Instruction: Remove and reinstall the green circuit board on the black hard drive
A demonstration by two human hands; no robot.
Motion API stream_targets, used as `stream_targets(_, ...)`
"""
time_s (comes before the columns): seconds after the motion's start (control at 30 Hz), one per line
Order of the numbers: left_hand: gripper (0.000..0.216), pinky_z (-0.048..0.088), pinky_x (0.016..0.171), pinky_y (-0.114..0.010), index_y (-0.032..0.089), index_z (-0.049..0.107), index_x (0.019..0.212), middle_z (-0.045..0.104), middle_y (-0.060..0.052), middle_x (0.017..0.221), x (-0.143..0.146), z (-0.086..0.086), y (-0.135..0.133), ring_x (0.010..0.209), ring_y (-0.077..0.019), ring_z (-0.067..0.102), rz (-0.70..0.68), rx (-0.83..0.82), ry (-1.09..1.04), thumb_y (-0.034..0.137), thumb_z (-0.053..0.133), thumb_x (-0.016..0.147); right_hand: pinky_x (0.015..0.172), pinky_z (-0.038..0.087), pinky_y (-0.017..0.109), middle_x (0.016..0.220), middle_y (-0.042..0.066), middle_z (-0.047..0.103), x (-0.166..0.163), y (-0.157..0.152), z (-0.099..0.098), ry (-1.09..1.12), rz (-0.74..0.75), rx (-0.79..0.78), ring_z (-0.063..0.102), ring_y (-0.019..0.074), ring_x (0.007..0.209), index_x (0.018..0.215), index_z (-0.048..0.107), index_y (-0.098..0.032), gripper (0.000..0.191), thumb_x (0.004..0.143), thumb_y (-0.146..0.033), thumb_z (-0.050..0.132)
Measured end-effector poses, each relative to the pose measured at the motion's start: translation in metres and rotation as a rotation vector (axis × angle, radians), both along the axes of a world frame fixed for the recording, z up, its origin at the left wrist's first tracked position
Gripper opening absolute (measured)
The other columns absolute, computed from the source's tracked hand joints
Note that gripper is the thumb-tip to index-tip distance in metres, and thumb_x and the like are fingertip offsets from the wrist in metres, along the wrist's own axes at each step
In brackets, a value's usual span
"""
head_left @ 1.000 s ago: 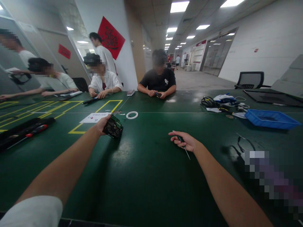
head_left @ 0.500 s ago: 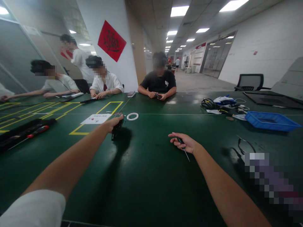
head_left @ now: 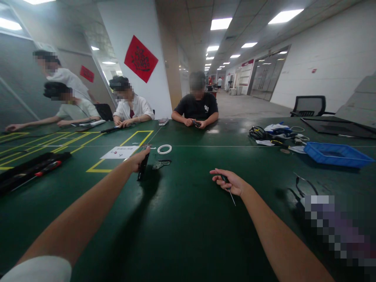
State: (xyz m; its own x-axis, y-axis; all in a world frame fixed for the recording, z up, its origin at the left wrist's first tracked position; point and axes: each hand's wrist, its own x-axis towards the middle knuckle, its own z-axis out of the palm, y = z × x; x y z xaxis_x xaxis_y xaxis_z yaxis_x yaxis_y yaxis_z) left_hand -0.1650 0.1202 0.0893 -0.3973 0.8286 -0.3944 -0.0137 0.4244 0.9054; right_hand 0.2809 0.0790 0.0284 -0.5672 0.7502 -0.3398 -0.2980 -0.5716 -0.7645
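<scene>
While the left hand (head_left: 137,161) grasps an upright circuit board (head_left: 143,167), the right hand (head_left: 230,182) clenches a screwdriver (head_left: 228,188).

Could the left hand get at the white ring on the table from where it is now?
Probably yes. The left hand holds a dark device on edge on the green table, and the white ring lies just beyond it to the right. Nothing stands between them, though the hand is occupied.

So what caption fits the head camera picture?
Left hand holds a dark part upright on the green table; right hand grips a screwdriver.
</scene>
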Motion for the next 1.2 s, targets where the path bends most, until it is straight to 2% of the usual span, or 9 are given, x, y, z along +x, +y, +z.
stream_targets(0.17, 0.053, 0.062, 0.065, -0.046, 0.018, 0.066, 0.098, 0.074, -0.011, 0.082, -0.024, 0.007, -0.037, 0.075, -0.0306, 0.073, -0.07, -0.04, -0.269, 0.068, 0.05, 0.091, 0.034, 0.029, 0.007, 0.09, 0.007, 0.066, -0.002, 0.004, -0.004, -0.025, -0.052, 0.037, 0.047, 0.0038, 0.056, 0.11, 0.061, -0.014, 0.025, 0.087, -0.013, 0.069)
stream_targets(0.27, 0.073, 0.06, 0.075, -0.053, 0.015, 0.068, 0.109, 0.074, -0.019, 0.095, 0.0, 0.002, -0.061, 0.093, -0.0375, 0.073, -0.279, -0.059, -0.461, 0.079, 0.043, 0.087, 0.041, 0.039, 0.008, 0.093, 0.009, 0.068, -0.005, 0.006, -0.006, -0.052, -0.078, 0.064, 0.053, 0.0055, 0.061, 0.112, 0.062, -0.013, 0.028, 0.085, -0.009, 0.069)
stream_targets(0.4, 0.081, 0.056, 0.091, -0.049, 0.015, 0.066, 0.12, 0.074, -0.018, 0.108, 0.058, -0.019, -0.072, 0.107, -0.0347, 0.069, -0.517, -0.076, -0.595, 0.083, 0.043, 0.084, 0.044, 0.043, 0.011, 0.102, 0.012, 0.071, -0.008, 0.005, -0.007, -0.154, -0.094, 0.147, 0.061, 0.0092, 0.069, 0.118, 0.063, -0.016, 0.034, 0.085, -0.016, 0.072)
stream_targets(0.53, 0.074, 0.058, 0.088, -0.045, 0.013, 0.069, 0.113, 0.075, -0.018, 0.105, 0.124, -0.044, -0.061, 0.098, -0.0329, 0.072, -0.637, -0.081, -0.441, 0.077, 0.063, 0.076, 0.036, 0.031, 0.01, 0.108, 0.013, 0.071, -0.008, 0.001, -0.004, -0.229, -0.067, 0.23, 0.06, 0.0085, 0.066, 0.117, 0.066, -0.017, 0.035, 0.085, -0.027, 0.075)
stream_targets(0.67, 0.076, 0.058, 0.078, -0.037, 0.013, 0.073, 0.1, 0.076, -0.015, 0.097, 0.186, -0.055, -0.044, 0.088, -0.028, 0.072, -0.86, 0.006, -0.29, 0.083, 0.058, 0.075, 0.034, 0.027, 0.01, 0.109, 0.012, 0.07, 0.001, -0.006, 0.002, -0.237, -0.111, 0.256, 0.054, 0.0053, 0.058, 0.115, 0.069, -0.019, 0.033, 0.085, -0.032, 0.075)
stream_targets(0.8, 0.078, 0.044, 0.055, -0.029, 0.015, 0.067, 0.062, 0.062, -0.006, 0.058, 0.228, -0.058, -0.027, 0.057, -0.018, 0.059, -0.866, 0.249, 0.3, 0.089, 0.046, 0.076, 0.032, 0.025, 0.011, 0.105, 0.011, 0.072, 0.016, -0.011, 0.01, -0.316, -0.243, 0.322, 0.048, 0.0039, 0.052, 0.112, 0.071, -0.019, 0.033, 0.082, -0.032, 0.078)
stream_targets(0.93, 0.076, 0.032, 0.05, -0.029, 0.018, 0.056, 0.048, 0.044, -0.001, 0.045, 0.251, -0.059, -0.018, 0.047, -0.0135, 0.045, -0.925, 0.448, 0.582, 0.087, 0.044, 0.079, 0.03, 0.025, 0.014, 0.101, 0.011, 0.074, 0.028, -0.01, 0.013, -0.375, -0.382, 0.388, 0.052, 0.006, 0.05, 0.109, 0.072, -0.017, 0.032, 0.079, -0.028, 0.079)
stream_targets(1.1, 0.068, 0.043, 0.059, -0.029, 0.017, 0.073, 0.072, 0.068, -0.008, 0.066, 0.258, -0.051, -0.008, 0.06, -0.0169, 0.061, -0.936, 0.496, 0.573, 0.076, 0.044, 0.088, 0.032, 0.034, 0.014, 0.089, 0.012, 0.075, 0.048, 0.0, 0.002, -0.326, -0.595, 0.319, 0.056, 0.0082, 0.049, 0.098, 0.069, -0.014, 0.018, 0.083, -0.023, 0.072)
stream_targets(1.2, 0.051, 0.049, 0.07, -0.027, 0.02, 0.077, 0.089, 0.074, -0.008, 0.083, 0.237, -0.047, 0.001, 0.073, -0.0173, 0.067, -0.797, 0.488, 0.695, 0.063, 0.05, 0.093, 0.035, 0.04, 0.012, 0.083, 0.011, 0.074, 0.062, 0.006, -0.009, -0.24, -0.685, 0.241, 0.058, 0.0083, 0.052, 0.096, 0.068, -0.014, 0.014, 0.083, -0.018, 0.069)
